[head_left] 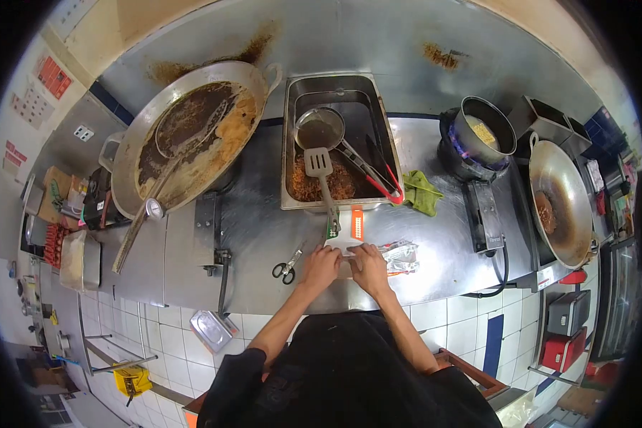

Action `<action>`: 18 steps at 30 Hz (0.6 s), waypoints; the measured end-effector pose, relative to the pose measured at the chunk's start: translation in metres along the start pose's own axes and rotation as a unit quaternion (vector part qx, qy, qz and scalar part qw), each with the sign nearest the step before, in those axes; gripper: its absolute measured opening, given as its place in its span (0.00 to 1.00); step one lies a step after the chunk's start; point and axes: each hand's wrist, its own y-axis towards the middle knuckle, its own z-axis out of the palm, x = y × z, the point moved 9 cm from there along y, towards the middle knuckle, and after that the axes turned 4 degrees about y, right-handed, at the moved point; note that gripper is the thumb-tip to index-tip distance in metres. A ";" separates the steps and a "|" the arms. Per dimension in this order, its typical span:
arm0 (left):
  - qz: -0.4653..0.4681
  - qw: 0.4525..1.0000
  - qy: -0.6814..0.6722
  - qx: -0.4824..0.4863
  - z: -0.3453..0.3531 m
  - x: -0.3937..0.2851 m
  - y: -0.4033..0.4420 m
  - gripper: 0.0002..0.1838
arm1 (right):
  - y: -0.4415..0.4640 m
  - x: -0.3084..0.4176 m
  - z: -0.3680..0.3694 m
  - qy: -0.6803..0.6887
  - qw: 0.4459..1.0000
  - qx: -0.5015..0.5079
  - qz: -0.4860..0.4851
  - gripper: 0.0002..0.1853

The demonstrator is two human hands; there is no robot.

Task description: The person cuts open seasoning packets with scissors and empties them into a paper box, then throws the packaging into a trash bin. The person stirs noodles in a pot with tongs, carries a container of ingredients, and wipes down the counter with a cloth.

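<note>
A white paper box [342, 242] with green and orange printed panels lies on the steel counter in front of me. My left hand [322, 267] is closed on its near left side, fingers bent over the edge. On the near right side my right hand [369, 268] also grips it, thumb close to the left one. Black-handled scissors [287, 269] lie to the left of my left hand. Silvery plastic packets [399, 257] are just right of my right hand. Beyond the box, a slotted spatula [319, 165] leans out of a metal tray, its handle reaching toward the box.
The deep steel tray [289, 192] holds a strainer [319, 128], red-handled tongs [384, 187] and brown crumbs. A large oil-filled wok [121, 171] stands left. Right are a green cloth [422, 192], a pot [503, 121] on a lit burner and another wok [574, 192].
</note>
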 end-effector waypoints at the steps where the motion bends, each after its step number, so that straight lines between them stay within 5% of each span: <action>1: 0.015 0.999 0.024 0.043 0.009 -0.004 0.004 0.05 | 0.000 -0.002 0.010 -0.045 0.998 0.036 -0.009 0.11; 18: -0.017 0.994 -0.076 0.076 0.012 0.004 0.010 0.08 | -0.012 -0.026 0.027 0.050 0.998 0.001 0.033 0.08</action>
